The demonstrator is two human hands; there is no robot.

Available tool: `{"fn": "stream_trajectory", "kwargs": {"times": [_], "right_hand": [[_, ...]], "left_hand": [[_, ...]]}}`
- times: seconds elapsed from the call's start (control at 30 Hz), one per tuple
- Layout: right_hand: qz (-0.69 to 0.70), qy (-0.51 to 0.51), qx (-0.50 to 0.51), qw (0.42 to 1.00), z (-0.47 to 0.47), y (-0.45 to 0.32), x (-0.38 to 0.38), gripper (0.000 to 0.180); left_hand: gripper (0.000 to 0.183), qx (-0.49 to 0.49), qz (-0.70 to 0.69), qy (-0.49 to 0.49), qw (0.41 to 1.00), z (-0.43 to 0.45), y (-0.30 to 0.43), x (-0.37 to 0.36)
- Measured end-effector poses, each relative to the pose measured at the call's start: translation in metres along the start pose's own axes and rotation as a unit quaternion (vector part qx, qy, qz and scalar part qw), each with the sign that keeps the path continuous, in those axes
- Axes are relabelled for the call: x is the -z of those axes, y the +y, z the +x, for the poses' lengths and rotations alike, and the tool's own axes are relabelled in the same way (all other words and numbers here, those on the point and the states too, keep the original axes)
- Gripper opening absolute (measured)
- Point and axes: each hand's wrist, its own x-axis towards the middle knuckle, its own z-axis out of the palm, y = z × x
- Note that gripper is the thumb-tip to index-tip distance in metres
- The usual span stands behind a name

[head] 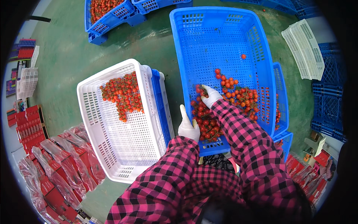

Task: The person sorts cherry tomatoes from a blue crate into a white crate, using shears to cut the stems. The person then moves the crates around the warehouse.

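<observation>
My right hand (211, 96), in a white glove, reaches into the large blue crate (218, 39). Its fingers are on a cluster of red cherry tomatoes (199, 89), slightly blurred, at the crate's left side. Below that hand lies a pile of cherry tomatoes on the vine (206, 123); another pile (247, 98) lies to the right, partly behind my sleeve. My left hand (189, 129), also gloved, is at the crate's left rim, fingers apart and holding no tomatoes. To its left, a white crate (117, 140) holds tomato clusters (125, 95) at its far end.
The white crate sits on stacked crates (160, 103). Other blue crates (281, 95) stand right of the large one, and a tomato-filled crate (112, 19) is at the back. Plastic-wrapped red cartons (60, 170) lie left on the green floor (60, 70). White crates (304, 50) stand far right.
</observation>
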Motion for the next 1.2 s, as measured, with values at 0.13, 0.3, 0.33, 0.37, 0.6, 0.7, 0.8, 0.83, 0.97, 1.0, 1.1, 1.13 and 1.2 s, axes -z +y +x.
{"fn": "stream_trajectory", "kwargs": {"times": [0.13,0.3,0.33,0.37,0.6,0.7,0.8,0.83,0.97,1.0,1.1,1.13,1.2], "right_hand": [[0.569,-0.044,-0.147,0.808,-0.031,0.004,0.022,0.035],[0.826,-0.149,-0.057,0.540,-0.093,-0.018,0.063,0.031],[0.835,-0.161,-0.039,0.525,-0.103,-0.023,0.070,0.033],[0.838,-0.165,-0.033,0.519,-0.110,-0.026,0.075,0.034],[0.717,-0.119,-0.098,0.680,-0.149,0.022,0.105,0.047],[0.370,0.122,-0.169,0.905,-0.168,0.068,0.120,0.027],[0.085,0.008,-0.089,0.992,-0.184,0.090,0.117,0.035],[-0.039,-0.075,-0.082,0.993,-0.187,0.092,0.114,0.040],[-0.122,-0.116,-0.158,0.973,-0.175,0.086,0.104,0.062],[-0.145,-0.117,-0.149,0.971,-0.175,0.083,0.105,0.076],[-0.244,-0.253,-0.174,0.920,-0.163,0.078,0.114,0.083],[-0.257,-0.263,-0.180,0.912,-0.162,0.077,0.118,0.079],[-0.286,-0.257,-0.127,0.914,-0.160,0.077,0.122,0.073]], "left_hand": [[0.079,0.006,0.026,-0.003,1.000,-0.001,-0.001,0.001],[0.079,0.013,0.021,-0.003,1.000,0.000,0.003,0.003],[0.079,0.010,0.024,0.000,1.000,0.000,0.004,0.003],[0.079,0.008,0.028,0.004,1.000,0.000,0.004,0.003],[0.078,0.011,0.023,0.005,1.000,0.001,0.000,0.002],[0.078,0.007,0.017,0.012,1.000,0.000,0.000,0.000],[0.079,0.056,0.050,0.005,0.997,0.000,0.002,0.001],[0.079,0.060,0.054,0.000,0.997,0.000,0.003,0.001],[0.079,0.052,0.052,-0.001,0.997,-0.001,0.004,0.003],[0.079,0.044,0.049,-0.003,0.998,0.000,0.003,0.003],[0.080,0.045,0.034,-0.019,0.998,0.001,0.000,0.001],[0.079,0.029,0.022,-0.017,0.999,0.002,-0.001,0.001],[0.079,0.023,0.021,-0.016,0.999,0.003,-0.001,0.000]]}}
